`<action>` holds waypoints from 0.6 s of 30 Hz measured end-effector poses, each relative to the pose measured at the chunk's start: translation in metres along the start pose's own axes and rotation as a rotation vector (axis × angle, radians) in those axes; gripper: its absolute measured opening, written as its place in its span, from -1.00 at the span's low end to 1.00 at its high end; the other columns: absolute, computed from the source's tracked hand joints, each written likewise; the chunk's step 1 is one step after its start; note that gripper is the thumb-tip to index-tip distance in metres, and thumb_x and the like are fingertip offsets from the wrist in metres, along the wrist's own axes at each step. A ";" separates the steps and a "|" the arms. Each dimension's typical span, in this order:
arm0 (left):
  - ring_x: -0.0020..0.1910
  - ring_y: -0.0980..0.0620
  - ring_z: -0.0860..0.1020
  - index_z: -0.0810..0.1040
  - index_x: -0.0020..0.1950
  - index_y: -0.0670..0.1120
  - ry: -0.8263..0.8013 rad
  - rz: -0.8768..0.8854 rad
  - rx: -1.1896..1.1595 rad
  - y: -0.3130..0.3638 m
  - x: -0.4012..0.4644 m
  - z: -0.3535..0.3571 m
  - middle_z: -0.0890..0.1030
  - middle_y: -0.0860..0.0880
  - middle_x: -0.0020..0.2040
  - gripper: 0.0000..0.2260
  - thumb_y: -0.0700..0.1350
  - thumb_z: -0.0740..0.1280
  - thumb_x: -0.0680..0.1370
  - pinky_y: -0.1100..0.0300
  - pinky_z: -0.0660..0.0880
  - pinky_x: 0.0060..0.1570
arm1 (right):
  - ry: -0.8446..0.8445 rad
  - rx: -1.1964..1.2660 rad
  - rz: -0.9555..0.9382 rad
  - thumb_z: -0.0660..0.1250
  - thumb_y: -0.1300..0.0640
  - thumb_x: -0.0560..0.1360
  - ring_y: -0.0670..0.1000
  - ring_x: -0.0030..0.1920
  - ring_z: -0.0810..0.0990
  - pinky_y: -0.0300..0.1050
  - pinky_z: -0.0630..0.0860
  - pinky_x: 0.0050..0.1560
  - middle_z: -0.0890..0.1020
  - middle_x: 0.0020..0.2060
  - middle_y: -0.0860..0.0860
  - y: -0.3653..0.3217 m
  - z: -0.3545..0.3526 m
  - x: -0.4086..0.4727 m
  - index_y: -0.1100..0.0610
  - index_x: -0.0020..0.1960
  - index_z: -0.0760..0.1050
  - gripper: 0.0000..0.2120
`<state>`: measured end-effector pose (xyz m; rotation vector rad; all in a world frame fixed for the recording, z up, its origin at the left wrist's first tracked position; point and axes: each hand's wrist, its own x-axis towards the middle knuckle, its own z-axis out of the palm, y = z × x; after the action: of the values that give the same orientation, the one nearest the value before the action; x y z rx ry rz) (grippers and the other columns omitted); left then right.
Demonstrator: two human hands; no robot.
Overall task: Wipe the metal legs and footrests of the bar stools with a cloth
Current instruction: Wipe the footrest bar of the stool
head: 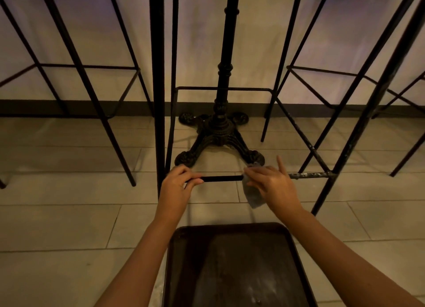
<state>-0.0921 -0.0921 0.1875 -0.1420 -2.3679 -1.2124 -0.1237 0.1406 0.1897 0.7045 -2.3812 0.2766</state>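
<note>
A black metal bar stool stands right in front of me, its front footrest bar [222, 178] running level between its legs. My left hand [178, 182] is closed around the left end of that bar. My right hand [272, 183] presses a pale grey cloth [253, 193] around the bar further right, index finger raised. Right of the cloth the bar [308, 175] looks scuffed and whitish. The stool's left front leg [158, 99] rises beside my left hand; its right front leg [358, 132] slants up at the right.
An ornate black cast-iron table base [218, 134] stands on the tiled floor behind the footrest. More black stools stand at the left [92, 92] and right [326, 86] against a pale wall. A dark square stool seat [234, 265] lies just below my arms.
</note>
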 end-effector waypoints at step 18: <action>-0.11 0.11 0.40 0.67 -0.06 -0.11 -0.146 0.118 0.097 0.022 0.010 0.033 0.54 0.00 -0.17 -0.87 -0.14 0.42 0.42 0.36 0.34 -0.08 | 0.028 -0.082 0.003 0.58 0.34 0.11 0.07 -0.19 0.68 0.38 0.19 0.13 0.69 -0.15 0.05 0.005 -0.004 -0.004 0.14 -0.05 0.65 -0.58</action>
<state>-0.1066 -0.0537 0.1920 -0.3445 -2.4989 -1.0628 -0.1218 0.1475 0.1902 0.6553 -2.3523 0.1881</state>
